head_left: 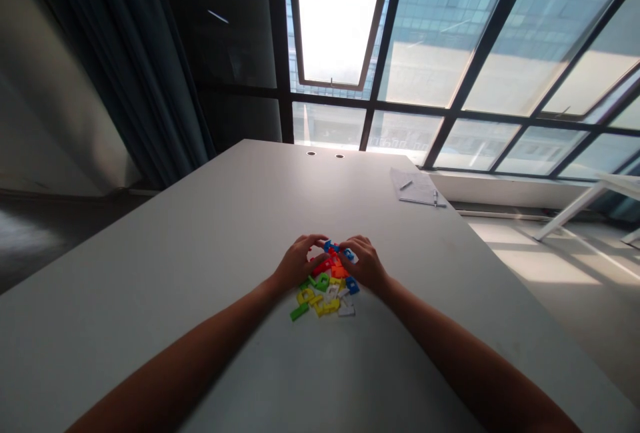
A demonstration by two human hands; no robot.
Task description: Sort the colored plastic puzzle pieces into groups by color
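A small blue plastic building piece is held up between the fingertips of both hands, over the far side of a pile of loose pieces. My left hand reaches it from the left, thumb and index finger curled toward it. From the other side, my right hand meets it with bent fingers. Red pieces and an orange piece lie just below the hands. Nearer to me are green pieces, yellow pieces, white pieces and another blue piece. My fingers partly cover the pile's far edge.
The pile lies on a long white table. Paper sheets with a pen rest near its far right corner. Two round holes show at the far edge. Large windows stand beyond, and a dark curtain hangs at left.
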